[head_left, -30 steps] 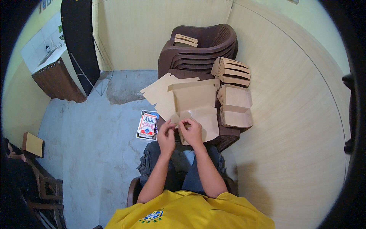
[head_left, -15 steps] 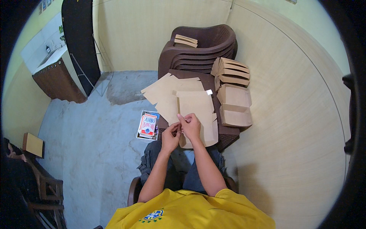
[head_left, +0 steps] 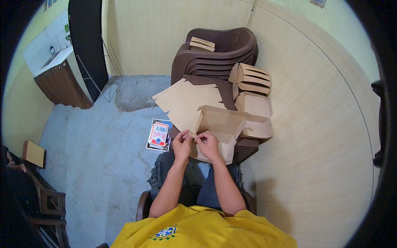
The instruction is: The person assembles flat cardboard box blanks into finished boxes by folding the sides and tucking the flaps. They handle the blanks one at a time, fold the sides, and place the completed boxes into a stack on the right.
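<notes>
Pinching at the left corner of a kraft cardboard box (head_left: 223,123), the left hand (head_left: 181,146) and right hand (head_left: 208,146) work near the middle of the head view, just beside each other, each with thumb and fingertips drawn together on the small corner flap; how firmly they grip cannot be told. The box lies at the near end of a dark brown desk (head_left: 209,80), just above the person's knees. Half a second ago its large upper panel pointed straight up the frame; now the box is turned and that panel leans to the right, its far corner overlapping the open cardboard box (head_left: 257,102) at centre right. The hands have stayed at the same corner, so the fold there seems unfinished, with the panel swung clear of the fingers. Flat cardboard blanks (head_left: 186,101) lie up and left of the box, apparently undisturbed. Nested cardboard boxes (head_left: 253,77) sit right of centre, higher up, near the stacked plastic chairs (head_left: 219,60); a pack of playing cards (head_left: 159,134) rests in a white container (head_left: 154,149) left of the hands.
</notes>
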Demonstrator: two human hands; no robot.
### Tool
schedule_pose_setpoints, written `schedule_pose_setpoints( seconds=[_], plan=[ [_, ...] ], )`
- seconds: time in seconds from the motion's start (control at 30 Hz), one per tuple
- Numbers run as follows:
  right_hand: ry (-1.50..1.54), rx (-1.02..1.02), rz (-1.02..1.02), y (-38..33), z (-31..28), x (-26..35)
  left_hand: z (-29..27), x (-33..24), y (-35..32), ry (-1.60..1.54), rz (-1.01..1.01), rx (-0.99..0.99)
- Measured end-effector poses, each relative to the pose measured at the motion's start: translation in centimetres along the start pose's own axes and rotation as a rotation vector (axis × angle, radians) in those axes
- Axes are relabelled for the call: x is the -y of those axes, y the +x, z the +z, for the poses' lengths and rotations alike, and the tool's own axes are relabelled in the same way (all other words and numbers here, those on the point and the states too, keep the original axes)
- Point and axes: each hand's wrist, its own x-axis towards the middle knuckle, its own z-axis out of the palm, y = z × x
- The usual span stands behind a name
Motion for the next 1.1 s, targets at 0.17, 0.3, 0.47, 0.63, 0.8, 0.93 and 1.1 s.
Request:
schedule_pose_setpoints(
  seconds=[0.17,0.3,0.47,0.63,0.8,0.93,1.1],
  plan=[
    [0.066,0.105,0.051,0.0,-1.5,1.0,-0.3,-0.5,-0.6,-0.005,-0.054,0.054],
    [0.120,0.126,0.005,-0.5,-1.7,1.1,-0.4,0.0,0.0,0.154,0.022,0.023],
    [0.225,0.145,-0.009,-1.0,-1.3,-0.1,-0.8,0.2,0.2,0.200,-0.039,0.017],
    [0.452,0.174,0.371,-0.9,-0.6,-1.2,-1.3,0.0,0.1,0.228,-0.015,0.017],
    [0.557,0.175,0.356,-1.4,0.4,-1.1,-1.7,0.5,0.1,0.254,-0.026,0.002],
    [0.550,0.181,0.352,-1.8,0.7,-1.0,-1.9,0.8,-0.1,0.257,-0.021,0.004],
    [0.470,0.201,0.328,-1.6,0.4,-1.4,-2.3,0.2,-0.3,0.262,0.023,0.094]
  ],
)
